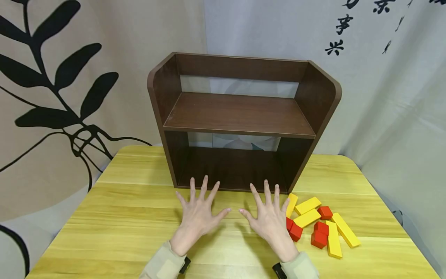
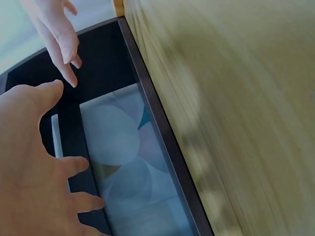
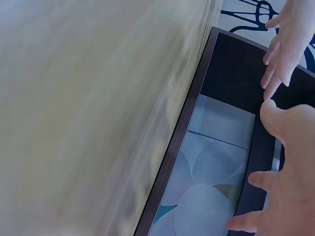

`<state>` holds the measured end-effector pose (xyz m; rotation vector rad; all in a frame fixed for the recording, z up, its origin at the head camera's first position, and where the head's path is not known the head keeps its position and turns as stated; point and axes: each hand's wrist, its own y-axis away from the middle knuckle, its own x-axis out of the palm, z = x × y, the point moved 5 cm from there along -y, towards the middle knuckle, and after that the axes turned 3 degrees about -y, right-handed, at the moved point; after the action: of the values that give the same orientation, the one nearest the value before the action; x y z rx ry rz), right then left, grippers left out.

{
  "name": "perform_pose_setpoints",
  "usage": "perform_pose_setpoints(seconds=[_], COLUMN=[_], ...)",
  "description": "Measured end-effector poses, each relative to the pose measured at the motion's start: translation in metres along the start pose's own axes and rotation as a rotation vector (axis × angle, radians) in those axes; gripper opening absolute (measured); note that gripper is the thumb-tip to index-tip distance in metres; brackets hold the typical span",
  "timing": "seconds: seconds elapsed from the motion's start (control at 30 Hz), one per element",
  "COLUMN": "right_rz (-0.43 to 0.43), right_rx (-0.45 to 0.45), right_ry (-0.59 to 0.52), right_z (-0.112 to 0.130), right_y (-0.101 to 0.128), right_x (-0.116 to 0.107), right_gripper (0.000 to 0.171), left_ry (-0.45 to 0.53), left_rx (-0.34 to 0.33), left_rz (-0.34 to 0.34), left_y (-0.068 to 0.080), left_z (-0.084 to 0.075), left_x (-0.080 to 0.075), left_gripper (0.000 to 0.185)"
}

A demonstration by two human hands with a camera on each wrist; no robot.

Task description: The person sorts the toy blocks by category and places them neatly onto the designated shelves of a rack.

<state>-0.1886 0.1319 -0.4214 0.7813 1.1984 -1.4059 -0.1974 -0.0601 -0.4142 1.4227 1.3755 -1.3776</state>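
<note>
Seen from the head view: left hand [image 1: 196,217] and right hand [image 1: 271,221] spread palm-down over the yellow wooden surface [image 1: 115,217], fingers [image 1: 205,186] straight and splayed, gripping nothing. Hard to tell whether resting on the wood or hovering just above it. Thumbs pointed toward each other, close but apart. Directly ahead, at twelve o'clock, a dark brown two-tier shelf unit [image 1: 240,116], open at the front, upper shelf and lower compartment both bare of blocks. At about three o'clock from the right hand, a loose heap of wooden blocks: long yellow blocks [image 1: 307,217] lying flat at mixed angles, with smaller red blocks [image 1: 295,231] among them, the nearest red one just beside or touching the edge of the right hand. Farthest yellow piece [image 1: 345,230] out toward four o'clock, near the surface's right edge. Wrist views blurred along the wood grain; both showing the shelf unit's dark frame [image 2: 162,142] and the pale patterned backdrop through its open back, plus the opposite hand's fingers [image 3: 283,59] reaching in straight. Judged from the layout, barely begun: no block lifted, none placed on either tier, the whole heap untouched on the surface. Everything about moving the blocks apparently left to do, starting with a grasp of the nearest piece by the right hand.
</note>
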Motion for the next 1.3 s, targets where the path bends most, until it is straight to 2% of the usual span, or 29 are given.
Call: perform_pose_setpoints(seconds=[0.13, 0.23, 0.3, 0.37, 0.47, 0.53, 0.6, 0.7, 0.8, 0.9, 1.0, 1.07, 1.17, 1.3], right_rz=[0.005, -0.013, -0.024, -0.016, 0.035, 0.085, 0.144, 0.220, 0.278, 0.325, 0.364, 0.380, 0.411, 0.476], right_rx=[-0.006, -0.044, -0.089, -0.132, -0.180, -0.195, -0.207, -0.224, -0.251, -0.273, -0.278, -0.289, -0.309, -0.316], right_ry=[-0.004, -0.025, -0.046, -0.078, -0.136, -0.177, -0.219, -0.280, -0.335, -0.369, -0.383, -0.381, -0.383, -0.422], right_z=[0.000, 0.000, -0.001, -0.005, -0.014, -0.024, -0.035, -0.053, -0.072, -0.089, -0.103, -0.110, -0.116, -0.119], right_y=[0.000, -0.001, -0.002, -0.004, -0.009, -0.013, -0.018, -0.025, -0.030, -0.033, -0.035, -0.034, -0.032, -0.026], right_x=[-0.004, -0.009, -0.013, -0.017, -0.023, -0.027, -0.030, -0.032, -0.032, -0.031, -0.030, -0.029, -0.028, -0.026], right_gripper=[0.076, 0.072, 0.069, 0.064, 0.055, 0.050, 0.048, 0.045, 0.042, 0.040, 0.038, 0.037, 0.035, 0.036], left_ry=[-0.002, 0.010, 0.038, 0.078, 0.159, 0.203, 0.232, 0.259, 0.312, 0.426, 0.531, 0.560, 0.565, 0.581], left_rx=[-0.002, 0.000, 0.009, 0.020, 0.029, 0.017, -0.008, -0.070, -0.130, -0.152, -0.129, -0.102, -0.076, -0.061], left_rz=[-0.008, -0.065, -0.151, -0.271, -0.456, -0.554, -0.627, -0.686, -0.671, -0.586, -0.473, -0.414, -0.373, -0.365], left_y=[-0.002, -0.004, -0.006, -0.008, -0.012, -0.015, -0.019, -0.025, -0.033, -0.045, -0.058, -0.065, -0.072, -0.079], left_z=[0.001, 0.004, 0.008, 0.014, 0.029, 0.042, 0.056, 0.078, 0.095, 0.108, 0.115, 0.117, 0.119, 0.121], left_x=[-0.004, -0.011, -0.020, -0.031, -0.052, -0.066, -0.080, -0.097, -0.109, -0.117, -0.123, -0.127, -0.131, -0.137], left_gripper=[0.081, 0.079, 0.073, 0.063, 0.045, 0.037, 0.033, 0.035, 0.039, 0.042, 0.047, 0.049, 0.051, 0.050])
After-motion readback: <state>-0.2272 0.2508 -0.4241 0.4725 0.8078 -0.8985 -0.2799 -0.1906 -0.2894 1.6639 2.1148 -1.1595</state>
